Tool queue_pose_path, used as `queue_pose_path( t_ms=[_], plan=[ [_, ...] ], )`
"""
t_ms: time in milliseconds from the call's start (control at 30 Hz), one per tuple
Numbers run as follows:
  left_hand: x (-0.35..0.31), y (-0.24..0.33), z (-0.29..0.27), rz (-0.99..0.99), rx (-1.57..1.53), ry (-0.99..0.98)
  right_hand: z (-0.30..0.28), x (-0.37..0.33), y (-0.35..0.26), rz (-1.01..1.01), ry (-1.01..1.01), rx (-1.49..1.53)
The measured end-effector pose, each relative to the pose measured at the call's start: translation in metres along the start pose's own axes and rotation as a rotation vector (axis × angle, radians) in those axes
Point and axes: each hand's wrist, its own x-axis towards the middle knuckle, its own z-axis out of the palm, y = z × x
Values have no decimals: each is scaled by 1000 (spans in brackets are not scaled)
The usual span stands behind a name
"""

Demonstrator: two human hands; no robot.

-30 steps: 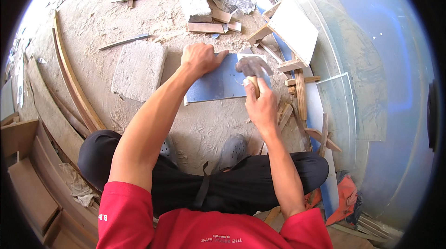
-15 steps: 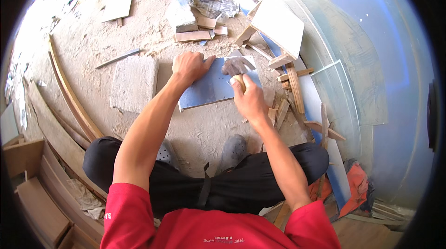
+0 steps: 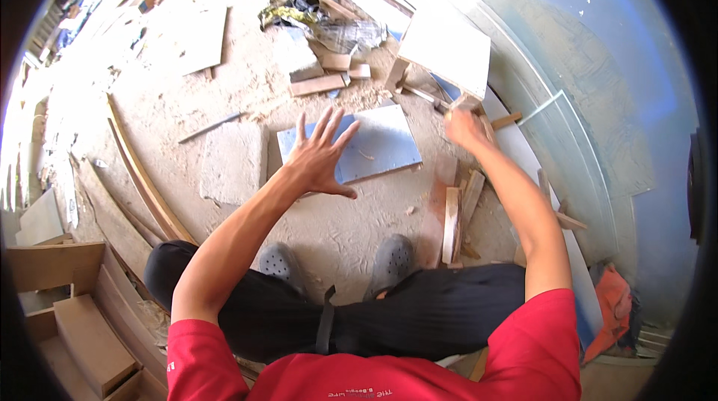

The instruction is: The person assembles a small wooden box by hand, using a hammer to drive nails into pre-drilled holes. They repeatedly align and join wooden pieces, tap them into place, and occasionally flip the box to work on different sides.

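Observation:
A flat rectangular board (image 3: 383, 148), its face part blue and part glare-white, lies on the dusty floor in front of my feet. Over its left part hovers my left hand (image 3: 320, 156), open, its fingers spread and nothing in them. A small, curled, pale shaving or mark shows on the board. To the right of the board, my right hand (image 3: 465, 129) is closed beside the lower corner of a white box-like panel piece (image 3: 447, 46). A small dark thing (image 3: 440, 106) shows at its fingertips; what the fingers hold is too hidden to name.
A pale stone slab (image 3: 233, 163) lies left of the board. Wood offcuts (image 3: 452, 225) lie near my right knee, and more blocks (image 3: 317, 85) beyond the board. Long curved strips (image 3: 142, 173) and wooden drawer-like boxes (image 3: 86, 341) are at left. Glass sheets (image 3: 576, 169) lean at right.
My right hand has moved from above the board, where it held a hammer, rightward to the white panel piece. My left hand has come off the board and spread its fingers. The view has shifted.

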Motion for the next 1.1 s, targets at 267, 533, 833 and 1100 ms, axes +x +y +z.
queue_pose_path(
  t_ms=[267, 533, 833, 1100],
  plan=[
    [4, -9, -11, -24, -90, -160, 160, -10, 37, -261, 48, -121],
    [-8, -13, -22, -307, -497, -165, 201, -9, 29, -278, 73, -102],
    [-80, -39, 52, -389, -2202, 186, 72, 1, -33, -343, 42, 1431],
    [-69, -44, 24, -271, -2705, 402, -94, -86, -44, -1185, 503, 615]
  ],
)
